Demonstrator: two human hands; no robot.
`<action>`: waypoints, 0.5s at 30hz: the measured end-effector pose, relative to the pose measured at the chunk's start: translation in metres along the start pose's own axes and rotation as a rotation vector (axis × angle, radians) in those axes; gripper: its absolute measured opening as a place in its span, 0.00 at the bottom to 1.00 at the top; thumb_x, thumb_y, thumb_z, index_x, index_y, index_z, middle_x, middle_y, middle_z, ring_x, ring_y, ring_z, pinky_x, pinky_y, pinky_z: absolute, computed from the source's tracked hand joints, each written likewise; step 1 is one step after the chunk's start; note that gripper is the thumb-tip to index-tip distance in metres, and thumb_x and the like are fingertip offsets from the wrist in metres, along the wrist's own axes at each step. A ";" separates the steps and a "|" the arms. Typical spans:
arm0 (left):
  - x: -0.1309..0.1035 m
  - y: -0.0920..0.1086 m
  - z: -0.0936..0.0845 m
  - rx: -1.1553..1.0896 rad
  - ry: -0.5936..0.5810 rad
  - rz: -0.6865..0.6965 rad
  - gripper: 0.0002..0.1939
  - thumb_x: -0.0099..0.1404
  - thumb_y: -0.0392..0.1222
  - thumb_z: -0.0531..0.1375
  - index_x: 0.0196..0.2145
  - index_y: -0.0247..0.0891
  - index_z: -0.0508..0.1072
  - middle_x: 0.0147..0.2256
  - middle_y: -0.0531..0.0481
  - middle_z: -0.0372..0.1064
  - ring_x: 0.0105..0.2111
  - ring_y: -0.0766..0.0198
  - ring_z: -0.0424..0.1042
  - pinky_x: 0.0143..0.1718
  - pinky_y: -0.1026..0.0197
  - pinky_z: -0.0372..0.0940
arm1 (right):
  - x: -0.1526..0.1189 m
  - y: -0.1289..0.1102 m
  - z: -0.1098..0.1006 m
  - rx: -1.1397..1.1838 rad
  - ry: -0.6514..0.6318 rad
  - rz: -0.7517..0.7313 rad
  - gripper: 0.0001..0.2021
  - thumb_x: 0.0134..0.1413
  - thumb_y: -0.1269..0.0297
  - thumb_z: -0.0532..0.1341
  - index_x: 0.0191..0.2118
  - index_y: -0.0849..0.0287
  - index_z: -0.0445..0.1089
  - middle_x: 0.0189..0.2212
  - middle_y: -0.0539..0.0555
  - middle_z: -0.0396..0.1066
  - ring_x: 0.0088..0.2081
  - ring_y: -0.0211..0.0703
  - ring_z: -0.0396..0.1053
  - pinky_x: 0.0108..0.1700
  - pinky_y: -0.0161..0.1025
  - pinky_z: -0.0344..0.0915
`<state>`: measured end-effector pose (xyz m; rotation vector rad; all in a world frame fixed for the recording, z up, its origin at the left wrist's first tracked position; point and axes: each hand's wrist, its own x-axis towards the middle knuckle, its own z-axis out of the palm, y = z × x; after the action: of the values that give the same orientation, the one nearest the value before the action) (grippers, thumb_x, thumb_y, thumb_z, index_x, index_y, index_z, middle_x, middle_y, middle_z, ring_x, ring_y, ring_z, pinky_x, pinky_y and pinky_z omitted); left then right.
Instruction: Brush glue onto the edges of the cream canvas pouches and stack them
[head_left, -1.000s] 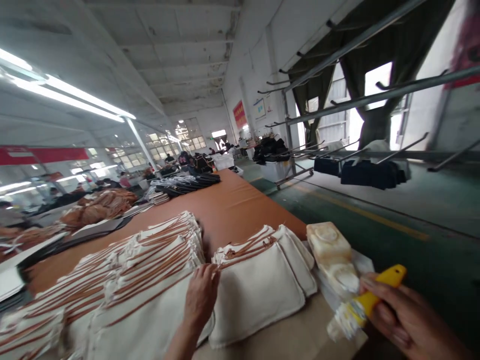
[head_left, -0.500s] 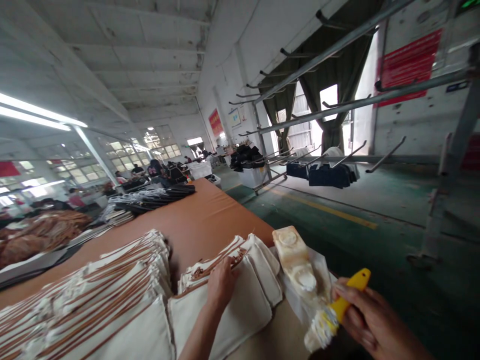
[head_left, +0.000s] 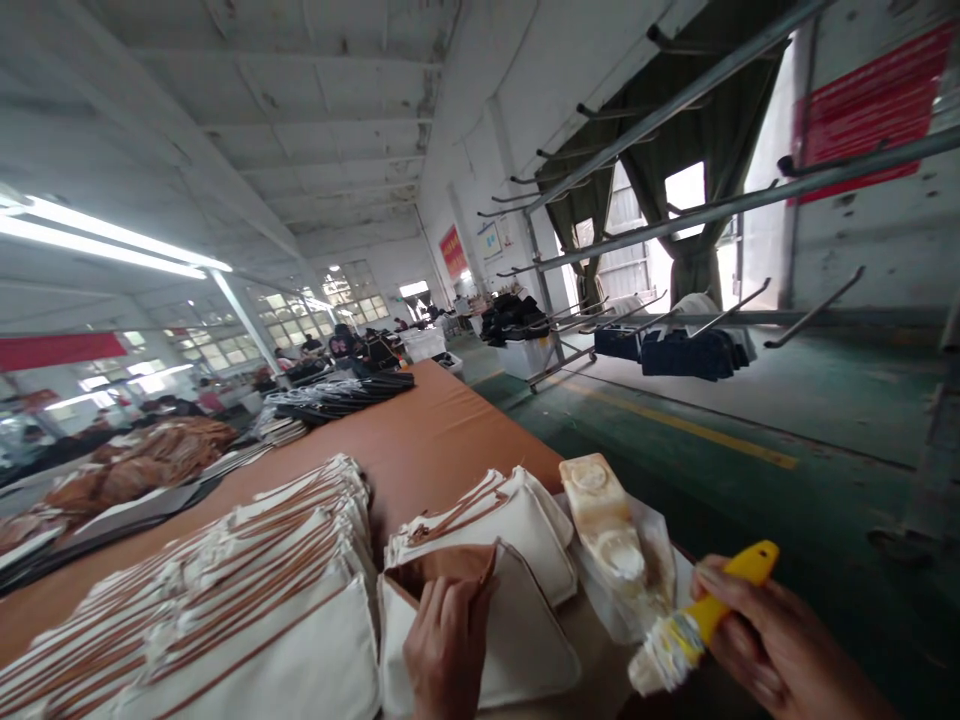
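Note:
My left hand (head_left: 448, 640) grips the top edge of a cream pouch (head_left: 525, 640) with brown lining, holding its mouth partly apart. Behind it leans a short stack of similar pouches (head_left: 517, 525). My right hand (head_left: 765, 625) is closed round the yellow handle of a paintbrush (head_left: 709, 615), its bristles caked with white paste and pointing down left. Just beyond the brush, a glue-stained plastic container (head_left: 600, 505) rests on a whitish sheet (head_left: 660, 545) at the table's right edge. White paste shows in the container's near opening.
A long overlapping row of cream pouches (head_left: 247, 590) with brown edges covers the left of the brown table (head_left: 427, 410). Farther back lie dark pieces in plastic (head_left: 345, 392) and brown material (head_left: 150, 460). A metal rack (head_left: 637, 240) with prongs stands on the right.
My left hand has come nearer, bringing the front pouch's top edge forward so its brown inside shows. The brush stays in my right hand. The whole view has shifted slightly.

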<state>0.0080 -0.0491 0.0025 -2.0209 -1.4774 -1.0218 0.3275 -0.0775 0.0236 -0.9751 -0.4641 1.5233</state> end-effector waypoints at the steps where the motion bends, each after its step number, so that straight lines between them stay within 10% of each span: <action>1: 0.000 0.001 0.000 0.005 -0.028 -0.045 0.10 0.68 0.44 0.59 0.29 0.40 0.70 0.26 0.52 0.66 0.28 0.62 0.68 0.32 0.62 0.61 | -0.001 0.000 0.000 0.008 0.011 0.005 0.29 0.29 0.45 0.74 0.15 0.59 0.56 0.09 0.43 0.50 0.11 0.24 0.44 0.16 0.28 0.40; 9: 0.035 0.010 0.015 0.042 -0.407 -0.229 0.06 0.62 0.43 0.63 0.29 0.41 0.70 0.38 0.51 0.71 0.40 0.61 0.70 0.37 0.63 0.63 | 0.004 0.004 -0.009 0.052 -0.019 -0.006 0.26 0.35 0.46 0.73 0.17 0.59 0.60 0.09 0.43 0.51 0.12 0.24 0.45 0.16 0.28 0.45; 15: 0.076 -0.004 0.063 0.049 -0.767 -0.250 0.06 0.61 0.43 0.61 0.33 0.38 0.72 0.41 0.45 0.72 0.41 0.55 0.72 0.38 0.57 0.65 | 0.003 0.004 -0.011 0.040 0.042 0.006 0.27 0.30 0.45 0.74 0.18 0.59 0.59 0.09 0.42 0.52 0.12 0.25 0.46 0.15 0.28 0.45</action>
<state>0.0356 0.0434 0.0207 -2.3603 -2.1388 -0.2572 0.3338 -0.0781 0.0132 -0.9763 -0.3999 1.5087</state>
